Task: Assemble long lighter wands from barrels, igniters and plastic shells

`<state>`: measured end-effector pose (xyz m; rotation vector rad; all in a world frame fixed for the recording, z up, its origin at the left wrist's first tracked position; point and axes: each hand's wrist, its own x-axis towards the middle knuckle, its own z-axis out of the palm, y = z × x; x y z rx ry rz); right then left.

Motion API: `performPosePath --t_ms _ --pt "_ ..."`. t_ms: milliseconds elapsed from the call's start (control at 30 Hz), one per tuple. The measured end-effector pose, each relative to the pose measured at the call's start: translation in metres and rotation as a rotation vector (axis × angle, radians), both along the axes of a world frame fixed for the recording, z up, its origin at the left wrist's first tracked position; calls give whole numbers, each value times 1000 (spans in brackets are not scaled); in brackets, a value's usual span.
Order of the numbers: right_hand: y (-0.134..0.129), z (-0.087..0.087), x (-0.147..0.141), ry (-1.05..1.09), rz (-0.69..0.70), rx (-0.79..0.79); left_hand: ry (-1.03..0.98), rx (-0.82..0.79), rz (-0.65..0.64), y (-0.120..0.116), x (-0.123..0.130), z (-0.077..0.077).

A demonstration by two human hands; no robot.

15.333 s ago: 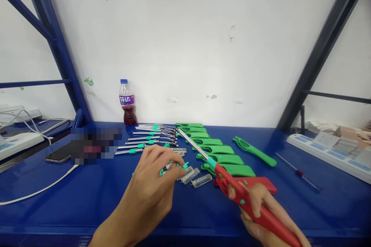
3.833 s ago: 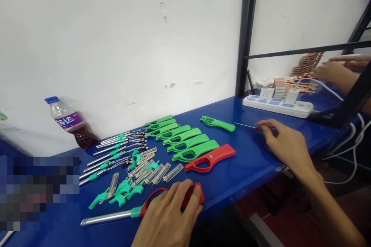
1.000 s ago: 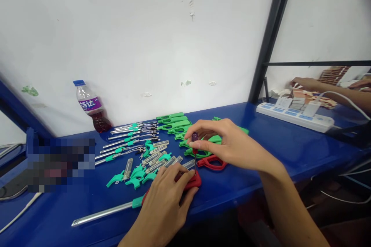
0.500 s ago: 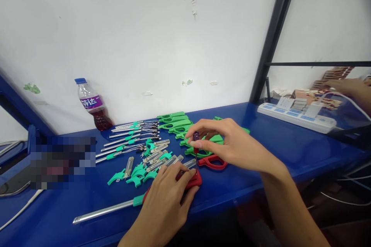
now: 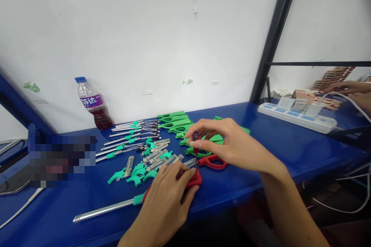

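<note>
My left hand [image 5: 166, 197] is closed over the red handle of a long-necked lighter [image 5: 197, 179], pressing it onto the blue table. The lighter's silver metal tube [image 5: 104, 211] with a teal collar points left. In my right hand [image 5: 220, 141] a small screwdriver [image 5: 196, 141] with a dark purple and red handle is pinched upright, its tip at the end of the red handle. Just beyond lies another red handle shell [image 5: 213, 163]. Several green handle shells [image 5: 174, 120] lie behind my right hand, which partly hides them.
Teal triggers [image 5: 136, 177], clear fuel tanks [image 5: 129, 166] and wired metal tubes [image 5: 121, 139] lie left of the handles. A drink bottle [image 5: 92, 102] leans on the wall. Right, a white power strip [image 5: 295, 117] lies near the frame post; beyond it are another person's hands [image 5: 353, 89].
My hands, the screwdriver and the red lighter stay almost in place. At the far right, the other person's hands have shifted and a white cable hangs differently.
</note>
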<state>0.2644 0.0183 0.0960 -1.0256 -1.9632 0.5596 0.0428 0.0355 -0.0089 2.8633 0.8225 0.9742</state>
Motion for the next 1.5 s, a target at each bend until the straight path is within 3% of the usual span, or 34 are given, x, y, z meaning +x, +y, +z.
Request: performPosePath --t_ms 700,1167,1500 --pt "6 -6 4 -31 46 66 3 8 12 1 1 0" --pt "7 -4 4 -38 0 46 4 -2 16 0 1 0" --pt "10 -6 -3 -209 -19 216 9 11 18 -1 0 1"
